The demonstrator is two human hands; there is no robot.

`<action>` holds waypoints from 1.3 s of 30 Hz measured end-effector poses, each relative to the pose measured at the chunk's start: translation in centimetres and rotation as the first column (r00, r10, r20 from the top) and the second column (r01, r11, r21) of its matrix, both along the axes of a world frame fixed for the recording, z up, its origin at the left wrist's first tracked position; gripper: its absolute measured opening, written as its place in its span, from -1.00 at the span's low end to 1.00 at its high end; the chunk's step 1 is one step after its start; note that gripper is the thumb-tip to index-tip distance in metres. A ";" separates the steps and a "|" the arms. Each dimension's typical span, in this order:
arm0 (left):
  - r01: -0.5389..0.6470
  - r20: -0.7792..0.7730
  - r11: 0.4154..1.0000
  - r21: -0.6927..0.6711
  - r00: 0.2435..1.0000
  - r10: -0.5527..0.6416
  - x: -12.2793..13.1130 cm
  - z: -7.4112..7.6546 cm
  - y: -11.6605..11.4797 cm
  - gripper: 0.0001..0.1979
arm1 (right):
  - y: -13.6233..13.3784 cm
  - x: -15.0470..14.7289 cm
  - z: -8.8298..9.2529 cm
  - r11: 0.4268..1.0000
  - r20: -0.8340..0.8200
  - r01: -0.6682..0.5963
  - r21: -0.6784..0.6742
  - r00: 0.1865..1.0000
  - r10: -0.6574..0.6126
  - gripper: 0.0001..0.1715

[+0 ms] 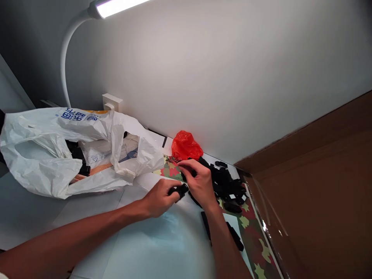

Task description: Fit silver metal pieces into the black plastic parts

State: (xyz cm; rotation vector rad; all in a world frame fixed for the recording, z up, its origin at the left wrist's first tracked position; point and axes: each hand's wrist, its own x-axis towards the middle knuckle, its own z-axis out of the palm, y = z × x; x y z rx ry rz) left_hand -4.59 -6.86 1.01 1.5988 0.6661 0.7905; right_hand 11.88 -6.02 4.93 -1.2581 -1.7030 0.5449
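Landmark = red plastic bag, crumpled, up against the wall. Small metal-looking bits lie on the near-left side of it, too small to make out singly. Big white carrier bag sprawls left of the red bag, mouth open, black items and a printed clear pack showing inside. White lamp is far left of and above the red bag, lit. Wall socket also left of it, behind the carrier.

Right and near side of the red bag: heap of black parts, tangled, a few white faces showing, sitting on a camouflage-print sheet. Brown cardboard stands farther right. Bench runs white on the near side.

In the way: right hand hides part of the heap, right forearm crosses the loose black strips nearer the person.

Part in work: black part, nearer the person than the red bag, in the left hand. Small, dark, blocky, light glint on top; rest covered by fingers, detail blurred. Left fingers curl round it, thumb pressed on. Right fingers: thumb and index close at the tips, just short of the red bag; can't tell if they pinch anything.
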 end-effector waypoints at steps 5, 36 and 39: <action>-0.175 -0.016 0.980 -0.095 0.985 0.174 0.5 0.2 0.7 -0.84 | -2.8 1.0 -0.6 0.971 -0.123 0.191 0.146 0.977 -0.173 -0.88; -0.284 -0.116 0.959 0.023 0.952 0.285 1.1 0.7 0.2 -0.91 | -3.7 -0.3 -3.6 0.968 -0.175 0.193 0.160 0.971 -0.164 -0.82; -0.279 -0.122 0.960 -0.012 0.954 0.276 1.1 0.5 0.2 -0.93 | -3.7 -0.1 -3.7 0.977 -0.182 0.196 0.089 0.967 -0.177 -0.85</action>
